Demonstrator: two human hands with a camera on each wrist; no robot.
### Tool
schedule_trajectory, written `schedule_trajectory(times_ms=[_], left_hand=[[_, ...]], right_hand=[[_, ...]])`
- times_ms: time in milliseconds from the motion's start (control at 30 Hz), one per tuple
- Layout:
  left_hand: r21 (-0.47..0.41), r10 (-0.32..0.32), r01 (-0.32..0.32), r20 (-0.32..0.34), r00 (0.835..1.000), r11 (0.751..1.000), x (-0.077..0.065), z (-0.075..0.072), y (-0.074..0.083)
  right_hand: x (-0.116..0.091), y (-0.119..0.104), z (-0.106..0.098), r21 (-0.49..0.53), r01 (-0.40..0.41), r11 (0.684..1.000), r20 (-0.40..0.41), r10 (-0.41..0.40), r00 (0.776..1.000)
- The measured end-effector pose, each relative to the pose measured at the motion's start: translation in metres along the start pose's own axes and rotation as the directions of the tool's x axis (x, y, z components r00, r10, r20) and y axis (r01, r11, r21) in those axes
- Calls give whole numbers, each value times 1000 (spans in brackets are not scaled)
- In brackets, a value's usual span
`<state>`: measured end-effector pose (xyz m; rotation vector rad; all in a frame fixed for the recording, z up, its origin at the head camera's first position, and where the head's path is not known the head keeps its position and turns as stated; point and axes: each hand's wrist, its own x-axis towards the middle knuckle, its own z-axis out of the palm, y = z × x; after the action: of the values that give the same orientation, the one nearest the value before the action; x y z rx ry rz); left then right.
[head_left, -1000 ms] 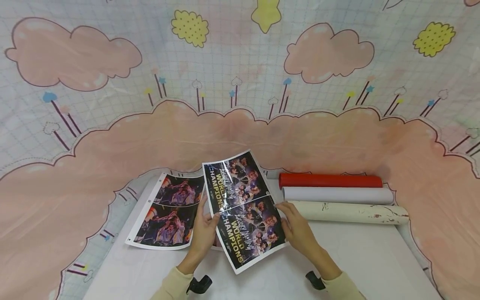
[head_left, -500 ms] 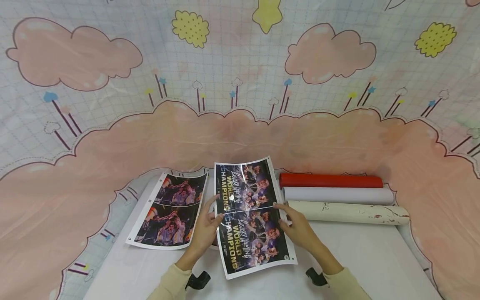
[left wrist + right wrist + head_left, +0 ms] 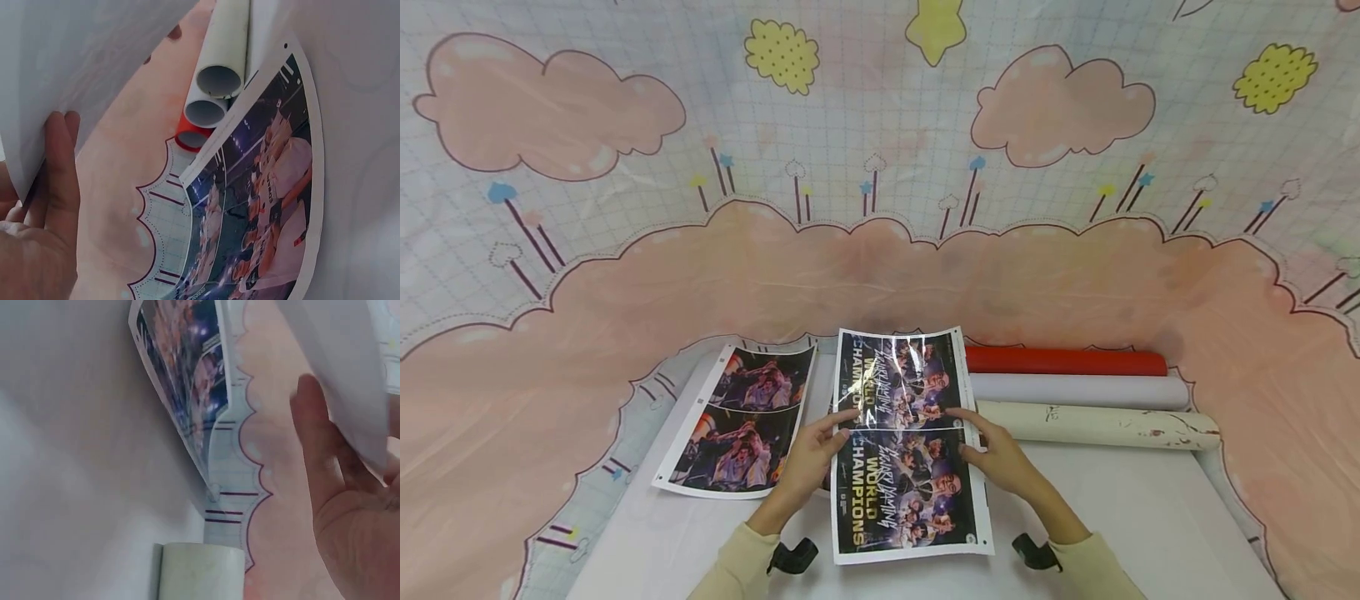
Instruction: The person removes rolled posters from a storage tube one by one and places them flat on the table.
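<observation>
My left hand (image 3: pixel 808 454) pinches the left edge of a glossy poster sheet (image 3: pixel 910 492), fingers on its back and front. On the opposite edge my right hand (image 3: pixel 996 454) pinches it, too. The sheet bears two "World Champions" group pictures, one above the other, and is raised over the table. Its plain white back (image 3: pixel 75 62) shows in the left wrist view, where a second photo sheet (image 3: pixel 269 200) with people in white shirts lies below. In the head view the poster mostly hides that one. Another photo sheet (image 3: pixel 737 450) with two dark stage pictures lies to the left.
Three rolls lie side by side at the back right: a red one (image 3: pixel 1067 360), a white one (image 3: pixel 1082 390) and a cream one (image 3: pixel 1105 425) with brown marks. They rest on the white table (image 3: pixel 1112 517). A patterned cloth (image 3: pixel 880 275) hangs behind and around it.
The poster has turned from a slant to nearly straight and shifted right and down, with both hands keeping their grip at its edges. The left hand has moved slightly right.
</observation>
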<state>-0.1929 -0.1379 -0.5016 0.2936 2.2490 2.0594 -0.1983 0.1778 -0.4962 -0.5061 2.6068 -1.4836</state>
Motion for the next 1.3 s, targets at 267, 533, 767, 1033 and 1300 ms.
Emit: schedule_trajectory(times_ms=[267, 533, 767, 1033, 1300], left_hand=[[-52, -14, 15, 32, 999, 999, 2, -2, 0], [-316, -121, 153, 119, 986, 936, 5, -4, -1], [-456, -75, 169, 217, 973, 874, 7, -5, -3], [-551, 20, 184, 344, 939, 814, 6, -9, -4], [-595, 98, 232, 468, 878, 770, 2, -14, -2]], right_hand=[[0, 4, -5, 230, -62, 971, 17, 60, 998], [0, 14, -10, 564, -69, 823, 136, -10, 991], [-2, 19, -14, 717, -68, 693, 221, -134, 966], [-4, 20, -14, 790, -92, 606, 243, -172, 955], [-3, 22, -17, 856, -93, 509, 276, -298, 914]])
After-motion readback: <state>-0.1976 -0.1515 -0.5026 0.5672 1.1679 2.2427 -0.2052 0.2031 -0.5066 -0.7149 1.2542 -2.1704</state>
